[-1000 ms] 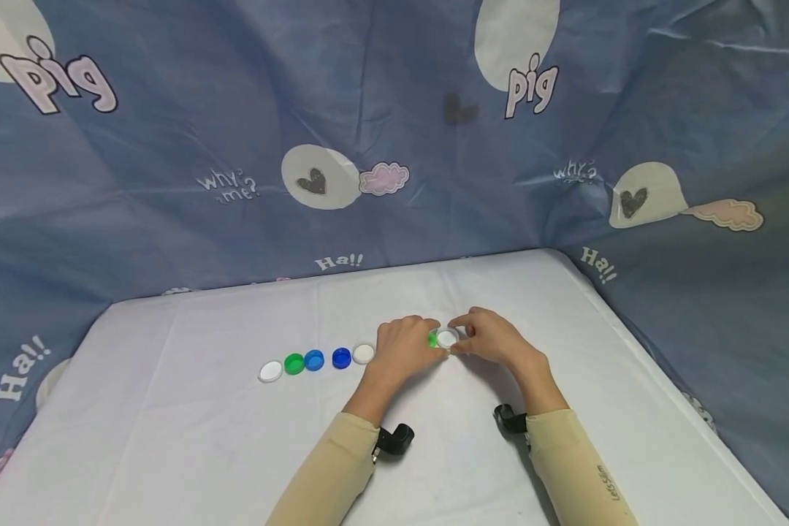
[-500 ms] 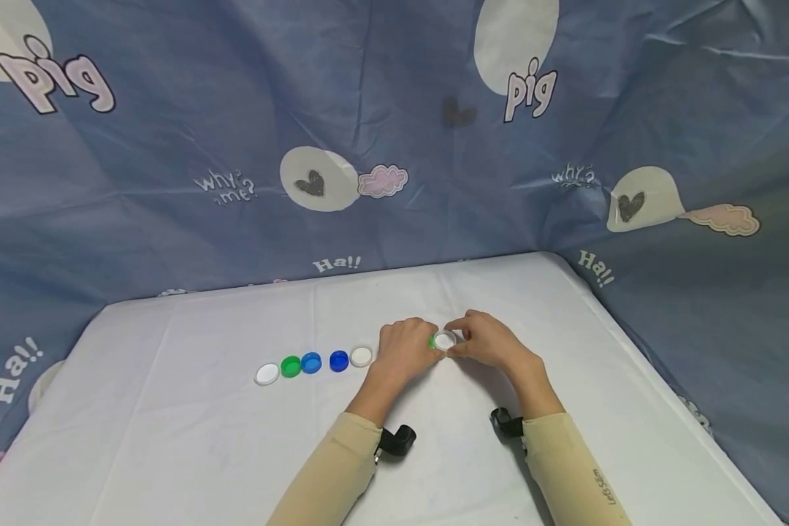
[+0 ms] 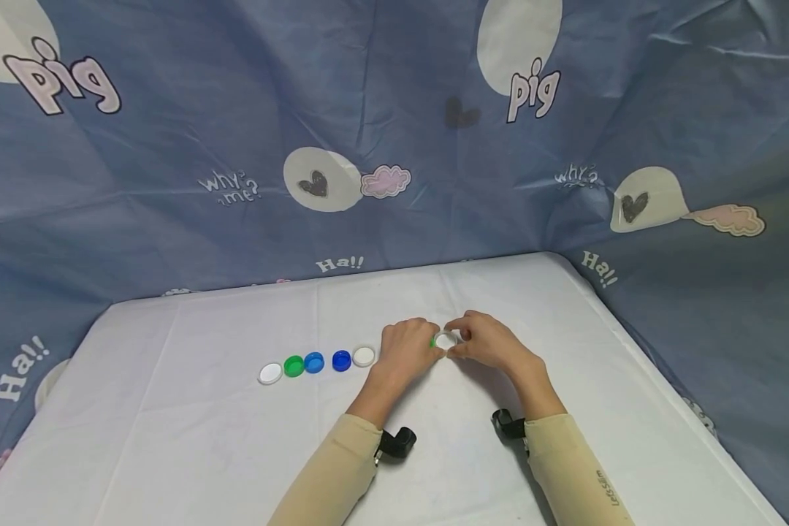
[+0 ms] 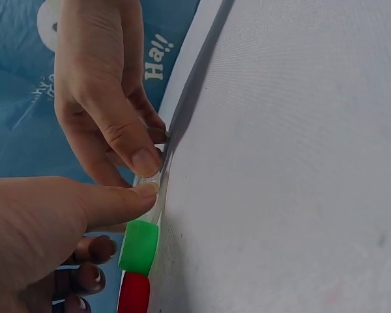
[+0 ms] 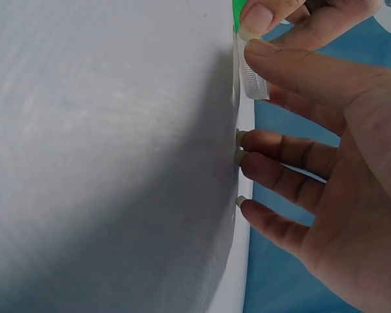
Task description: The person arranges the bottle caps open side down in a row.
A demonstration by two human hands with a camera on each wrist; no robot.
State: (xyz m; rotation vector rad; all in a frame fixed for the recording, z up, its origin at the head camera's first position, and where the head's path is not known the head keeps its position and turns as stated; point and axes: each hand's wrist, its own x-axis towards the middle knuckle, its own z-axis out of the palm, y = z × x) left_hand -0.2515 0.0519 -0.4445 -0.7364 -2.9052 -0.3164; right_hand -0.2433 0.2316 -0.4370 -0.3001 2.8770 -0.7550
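Observation:
A white ridged bottle cap (image 3: 445, 340) lies on the table between my two hands, at the right end of a row of caps. My left hand (image 3: 404, 349) and right hand (image 3: 493, 340) pinch it from opposite sides between thumb and index finger. In the right wrist view, both thumb tips meet at the cap's ridged side (image 5: 254, 81), and the other right fingertips (image 5: 241, 156) come down at the table surface. Beside the white cap, a green cap (image 4: 139, 246) and a red cap (image 4: 133, 293) stand in line under my left hand, mostly hidden from the head view.
Leftward the row continues with a white cap (image 3: 364, 356), a dark blue cap (image 3: 342, 360), a light blue cap (image 3: 313, 362), a green bottle cap (image 3: 294, 366) and another white cap (image 3: 270, 373). A white cloth (image 3: 204, 438) covers the table; a printed blue curtain (image 3: 394, 226) hangs behind.
The white cap and my right hand have shifted slightly left, and less of the green cap shows between the hands. The rest of the row keeps its place.

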